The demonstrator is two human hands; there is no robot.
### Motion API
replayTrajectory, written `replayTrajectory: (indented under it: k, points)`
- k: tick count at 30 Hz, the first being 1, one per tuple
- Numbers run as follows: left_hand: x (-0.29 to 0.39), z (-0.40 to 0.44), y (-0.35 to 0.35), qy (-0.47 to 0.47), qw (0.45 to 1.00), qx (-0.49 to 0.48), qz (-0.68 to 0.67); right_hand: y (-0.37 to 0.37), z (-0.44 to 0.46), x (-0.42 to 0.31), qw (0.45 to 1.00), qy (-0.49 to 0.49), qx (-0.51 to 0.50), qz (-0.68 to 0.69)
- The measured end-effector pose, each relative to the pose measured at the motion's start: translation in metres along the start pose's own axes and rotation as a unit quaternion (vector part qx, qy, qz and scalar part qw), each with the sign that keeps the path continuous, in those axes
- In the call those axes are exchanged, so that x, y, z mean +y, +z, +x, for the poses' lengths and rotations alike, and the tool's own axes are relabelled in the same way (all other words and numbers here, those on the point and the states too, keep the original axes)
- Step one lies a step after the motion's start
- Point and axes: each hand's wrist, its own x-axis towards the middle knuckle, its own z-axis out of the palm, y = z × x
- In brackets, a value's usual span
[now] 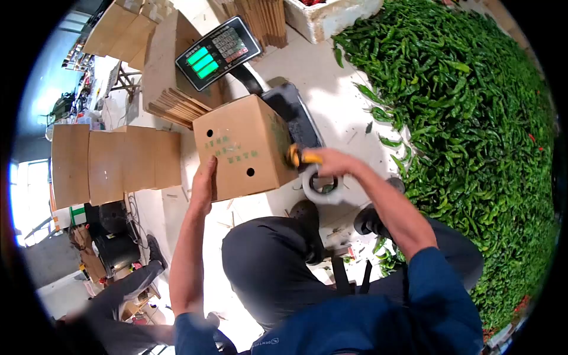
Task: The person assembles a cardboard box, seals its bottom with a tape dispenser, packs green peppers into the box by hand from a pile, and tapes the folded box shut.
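Observation:
A cardboard box (234, 151) with green print and two round holes stands in front of me, tilted in view. My left hand (205, 184) grips its near left edge, the thumb on the printed face and the other fingers mostly hidden. My right hand (336, 163) is closed round a yellow-handled tape dispenser (296, 155) at the box's right side. The dispenser carries a wide roll of clear tape (306, 188). Just behind the box is a platform scale (290, 100), its display (204, 62) lit green.
A big heap of green peppers (461, 118) covers the right side. Flattened cartons (171, 65) lean behind the box, and an unfolded carton (118, 160) stands at left. A white foam box (325, 18) is at the back. Another person's leg (124, 290) shows lower left.

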Motion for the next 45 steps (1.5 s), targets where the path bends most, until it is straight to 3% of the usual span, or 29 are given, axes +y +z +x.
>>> replayTrajectory:
  k: [1, 2, 3, 8, 9, 10, 11, 12, 13, 14, 15, 16, 17, 18, 20, 21, 25, 26, 29, 31, 33, 36, 37, 38, 39, 40, 41, 43, 45]
  points:
    - [-0.001, 0.001, -0.002, 0.008, 1.0, -0.022, 0.006, 0.025, -0.02, 0.011, 1.0, 0.001, -0.006, 0.0]
    - [-0.002, 0.0, -0.003, 0.008, 1.0, -0.024, 0.0, 0.071, -0.018, 0.055, 0.995, -0.067, 0.078, -0.019]
    - [-0.003, -0.001, 0.0, 0.011, 1.0, -0.026, -0.005, 0.092, -0.037, 0.048, 0.989, -0.062, 0.097, 0.091]
    - [-0.013, -0.035, 0.027, -0.035, 0.998, -0.021, -0.054, 0.195, -0.014, 0.042, 0.904, -0.036, 0.39, 0.17]
    - [-0.02, -0.049, 0.038, -0.045, 0.995, -0.019, -0.086, 0.186, -0.009, 0.03, 0.867, -0.043, 0.443, 0.224]
    - [-0.035, -0.064, 0.041, -0.115, 0.988, -0.054, -0.086, 0.168, 0.019, 0.044, 0.838, -0.091, 0.447, 0.3]
    - [-0.029, -0.071, 0.037, -0.124, 0.982, -0.14, -0.023, 0.123, 0.02, 0.036, 0.869, 0.012, 0.451, 0.201]
    - [-0.024, -0.079, 0.033, -0.121, 0.966, -0.227, 0.041, 0.071, 0.02, 0.032, 0.906, 0.033, 0.359, 0.223]
    - [0.01, -0.089, 0.022, -0.052, 0.918, -0.357, 0.163, 0.032, 0.02, 0.03, 0.904, -0.013, 0.28, 0.322]
    - [0.037, -0.085, 0.011, -0.023, 0.918, -0.296, 0.264, -0.001, 0.035, 0.028, 0.932, 0.018, 0.237, 0.272]
    - [0.04, -0.062, -0.014, 0.04, 0.967, -0.147, 0.202, -0.022, 0.041, 0.016, 0.941, 0.017, 0.242, 0.237]
    - [0.068, -0.037, -0.034, 0.078, 0.972, -0.05, 0.217, -0.032, 0.068, 0.03, 0.937, -0.044, 0.235, 0.256]
    - [0.077, -0.013, -0.03, 0.177, 0.959, 0.014, 0.221, -0.05, 0.045, 0.001, 0.953, 0.025, 0.186, 0.238]
    - [0.082, 0.014, -0.025, 0.274, 0.933, 0.079, 0.221, -0.056, 0.053, 0.0, 0.956, 0.018, 0.178, 0.231]
    - [0.075, 0.067, -0.015, 0.243, 0.941, -0.005, 0.234, -0.063, 0.064, -0.001, 0.967, 0.005, 0.17, 0.189]
    - [0.061, 0.085, -0.006, 0.249, 0.923, 0.043, 0.291, -0.063, 0.064, -0.002, 0.973, -0.001, 0.169, 0.158]
    - [0.051, 0.094, -0.012, 0.246, 0.946, 0.018, 0.211, -0.042, 0.025, -0.003, 0.993, 0.051, 0.067, 0.081]
    - [0.05, 0.099, -0.013, 0.247, 0.945, 0.022, 0.214, -0.004, 0.064, 0.072, 0.978, -0.127, 0.152, 0.058]
    - [0.052, 0.1, -0.011, 0.248, 0.943, 0.029, 0.221, 0.069, -0.01, 0.055, 0.983, -0.042, 0.145, 0.108]
    - [0.058, 0.089, -0.005, 0.225, 0.946, 0.037, 0.231, 0.127, -0.004, 0.072, 0.953, -0.077, 0.196, 0.218]
    - [0.07, 0.072, 0.004, 0.183, 0.95, 0.055, 0.246, 0.154, -0.014, 0.038, 0.914, -0.048, 0.276, 0.293]
    - [0.053, 0.055, 0.004, 0.181, 0.949, 0.117, 0.232, 0.199, 0.021, 0.049, 0.847, -0.104, 0.477, 0.21]
    - [0.045, 0.044, 0.002, 0.166, 0.95, 0.143, 0.224, 0.176, 0.021, 0.039, 0.862, -0.057, 0.429, 0.263]
    - [0.031, 0.041, -0.004, 0.142, 0.954, 0.17, 0.202, 0.154, 0.04, 0.05, 0.843, -0.121, 0.443, 0.28]
    - [0.031, 0.029, -0.008, 0.081, 0.963, 0.146, 0.211, 0.117, 0.045, 0.046, 0.861, -0.099, 0.447, 0.22]
    - [0.033, 0.015, -0.011, 0.018, 0.968, 0.119, 0.22, 0.074, 0.065, 0.052, 0.895, 0.017, 0.396, 0.203]
    - [0.035, 0.003, -0.012, -0.045, 0.969, 0.092, 0.225, 0.022, 0.061, 0.04, 0.924, -0.017, 0.313, 0.218]
    - [0.025, 0.001, -0.007, -0.037, 0.979, 0.055, 0.194, -0.035, 0.095, 0.038, 0.925, -0.041, 0.214, 0.31]
    - [0.005, 0.022, -0.007, -0.065, 0.976, 0.079, 0.191, -0.069, 0.09, 0.006, 0.966, 0.032, 0.132, 0.221]
